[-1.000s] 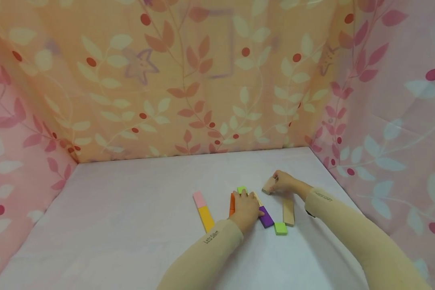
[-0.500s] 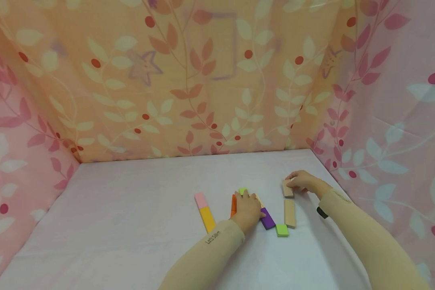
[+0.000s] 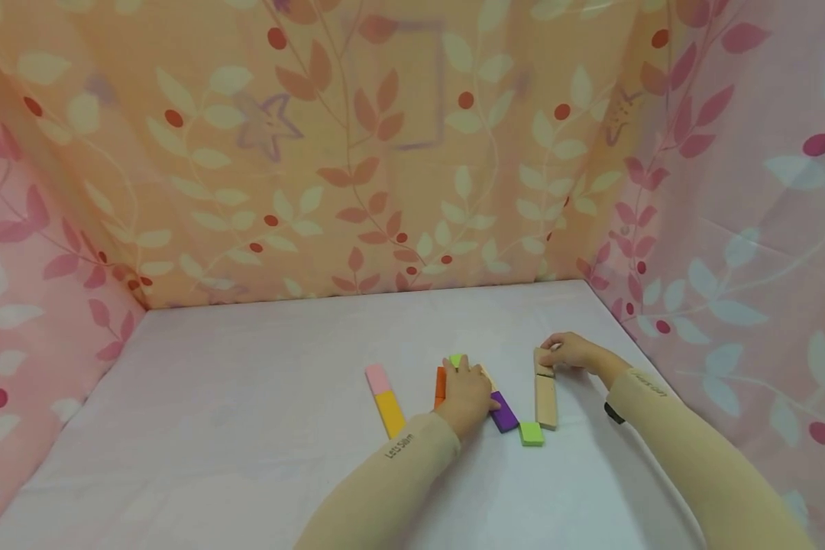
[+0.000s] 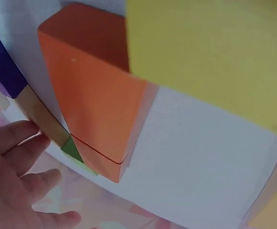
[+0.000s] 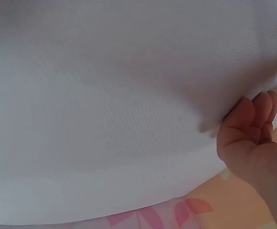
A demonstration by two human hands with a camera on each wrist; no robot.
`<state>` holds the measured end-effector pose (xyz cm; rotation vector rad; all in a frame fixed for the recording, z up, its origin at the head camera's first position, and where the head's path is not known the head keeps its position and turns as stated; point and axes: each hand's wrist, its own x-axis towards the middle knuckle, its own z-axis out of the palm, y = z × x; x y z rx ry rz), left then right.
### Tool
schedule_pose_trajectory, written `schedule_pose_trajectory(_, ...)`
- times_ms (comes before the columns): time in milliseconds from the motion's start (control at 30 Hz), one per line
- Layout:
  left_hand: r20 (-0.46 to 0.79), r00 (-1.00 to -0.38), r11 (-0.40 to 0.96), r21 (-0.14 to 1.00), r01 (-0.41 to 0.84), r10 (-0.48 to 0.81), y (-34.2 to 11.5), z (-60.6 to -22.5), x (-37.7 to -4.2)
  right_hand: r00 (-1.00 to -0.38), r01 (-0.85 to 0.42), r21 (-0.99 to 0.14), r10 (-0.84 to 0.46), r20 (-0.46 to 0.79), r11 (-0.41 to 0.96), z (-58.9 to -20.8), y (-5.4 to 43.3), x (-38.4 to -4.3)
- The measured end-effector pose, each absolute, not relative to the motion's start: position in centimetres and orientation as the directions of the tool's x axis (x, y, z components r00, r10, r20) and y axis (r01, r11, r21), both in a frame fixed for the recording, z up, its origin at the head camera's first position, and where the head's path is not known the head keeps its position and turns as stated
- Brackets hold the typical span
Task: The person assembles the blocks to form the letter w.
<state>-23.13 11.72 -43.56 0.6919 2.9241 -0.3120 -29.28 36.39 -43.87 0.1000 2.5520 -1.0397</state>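
My right hand [image 3: 571,350] pinches a short plain wooden block [image 3: 541,367] at the far end of a longer plain wooden block [image 3: 546,402]; the two lie in one line. In the right wrist view the right hand's curled fingers hide the short block. My left hand [image 3: 466,399] rests with spread fingers among other blocks. Around it are an orange block [image 4: 93,90], a green block [image 3: 457,359], a narrow plain wooden block [image 4: 43,114] and a purple block [image 3: 505,413]. A second green block [image 3: 532,434] joins the purple block and the longer wooden block at their near ends.
To the left, a pink block [image 3: 377,378] and a yellow block [image 3: 389,413] lie end to end, partly behind the left sleeve [image 3: 392,481]. All of it lies on a white tabletop [image 3: 213,412], with flowered cloth [image 3: 357,153] at the back and sides.
The right hand has carried the short wooden block rightward, turned it straight, and brought it down against the longer block's far end. The left hand has stayed in place.
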Motion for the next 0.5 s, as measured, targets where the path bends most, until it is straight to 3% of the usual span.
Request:
schedule_pose_trajectory(167, -0.147, -0.891, 0.889, -0.102, 0.446, 0.430, 11.3, -43.4, -23.3, -0.932, 0.170, -0.655, -0.096, -0.350, 0.736, -44.0, 35.8, -29.6)
schedule_pose_trajectory(500, -0.140, -0.867, 0.876, 0.143, 0.460, 0.478, 8.7, -42.5, -25.0, -0.922, 0.191, -0.625, -0.081, -0.378, 0.757, -44.1, 36.2, -30.1)
